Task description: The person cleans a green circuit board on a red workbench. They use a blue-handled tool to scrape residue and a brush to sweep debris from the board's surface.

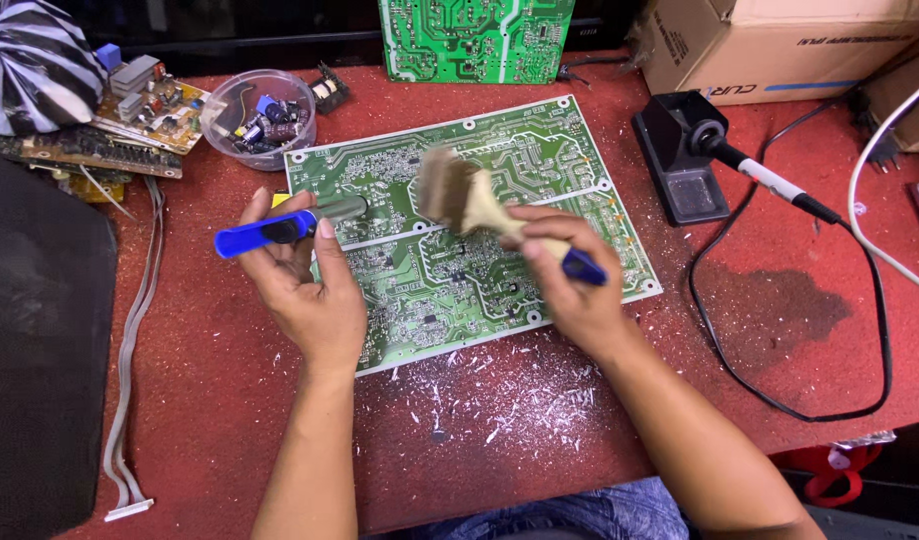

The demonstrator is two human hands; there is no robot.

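A large green circuit board (540,160) lies solder side up on the red worktop. My left hand (305,285) grips a blue-handled tool (255,235) whose metal barrel (342,209) points right over the board's left part. My right hand (575,290) holds a paintbrush (460,195) by its wooden handle with a blue end. The brush's bristles are blurred just above the middle of the board.
A soldering iron (770,180) rests in its black stand (680,150) at right, its black cable looping over the worktop. A clear bowl of small parts (260,115) and other circuit boards (140,110) sit at back left. White debris (510,400) litters the front. Cardboard boxes (780,40) stand behind.
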